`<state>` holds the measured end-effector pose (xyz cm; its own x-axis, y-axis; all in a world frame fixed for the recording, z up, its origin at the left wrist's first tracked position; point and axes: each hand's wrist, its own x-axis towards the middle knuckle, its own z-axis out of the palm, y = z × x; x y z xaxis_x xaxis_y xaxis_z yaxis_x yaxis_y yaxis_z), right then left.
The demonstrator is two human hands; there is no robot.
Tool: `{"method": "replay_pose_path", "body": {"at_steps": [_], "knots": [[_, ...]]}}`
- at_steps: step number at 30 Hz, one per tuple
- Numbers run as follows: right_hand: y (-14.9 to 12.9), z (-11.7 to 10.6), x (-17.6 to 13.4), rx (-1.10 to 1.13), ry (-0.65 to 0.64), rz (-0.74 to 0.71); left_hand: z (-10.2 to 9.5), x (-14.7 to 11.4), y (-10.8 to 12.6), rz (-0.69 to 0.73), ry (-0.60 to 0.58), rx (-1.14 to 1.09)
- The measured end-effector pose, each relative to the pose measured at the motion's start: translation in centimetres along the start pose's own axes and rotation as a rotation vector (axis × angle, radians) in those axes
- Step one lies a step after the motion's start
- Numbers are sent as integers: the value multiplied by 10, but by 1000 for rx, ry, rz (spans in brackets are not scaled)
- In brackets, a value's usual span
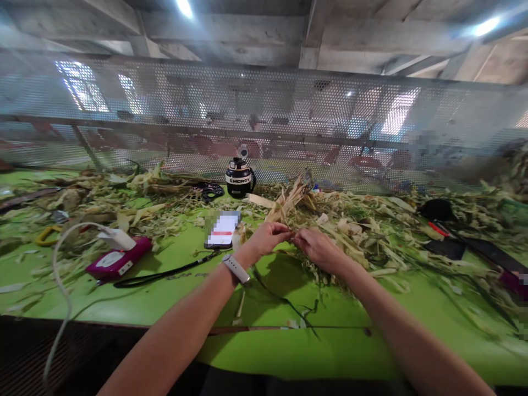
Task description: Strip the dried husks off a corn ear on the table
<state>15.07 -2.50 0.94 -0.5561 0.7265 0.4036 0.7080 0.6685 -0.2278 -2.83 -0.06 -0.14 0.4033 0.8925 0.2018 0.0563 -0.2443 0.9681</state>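
My left hand (269, 237), with a pale watch on its wrist, is closed in a pinch over the green table. Close beside its fingertips, my right hand (317, 248) is closed too, fingers curled inward. What the two hold between them is too small to make out. Just beyond the fingers lies a bundle of dry, pale husk-like leaves (289, 201). A dark thin strand (284, 300) trails across the table below the hands. Left of my left hand is a phone (223, 228) with a lit, blurred screen.
Plant scraps (358, 231) litter the green table (173, 308). A black jug (239, 179) stands at the back, before a perforated metal screen (272, 99). At left are a purple power strip (119, 261) with a white charger (116, 239) and cable, and a black strap (165, 272).
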Motion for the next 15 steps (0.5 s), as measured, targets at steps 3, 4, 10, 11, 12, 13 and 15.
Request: {"method": "replay_pose_path", "body": {"at_steps": [3, 4, 10, 11, 12, 13, 15], "knots": [[0, -2, 0, 128, 18, 69, -3, -2, 3, -5, -43, 19], [-1, -2, 0, 176, 38, 102, -4, -3, 5, -6, -60, 0], [-13, -2, 0, 437, 108, 289, -5, -7, 18, -35, -112, -61], [-13, -1, 0, 452, 130, 307, -4, -7, 19, -32, -117, -54], [-13, 1, 0, 462, 148, 324, -3, -7, 19, -27, -121, -48], [-13, 2, 0, 469, 152, 344, -3, -6, 18, -20, -124, -46], [-12, 5, 0, 487, 121, 390, -1, -5, 15, -8, -116, -43]]}}
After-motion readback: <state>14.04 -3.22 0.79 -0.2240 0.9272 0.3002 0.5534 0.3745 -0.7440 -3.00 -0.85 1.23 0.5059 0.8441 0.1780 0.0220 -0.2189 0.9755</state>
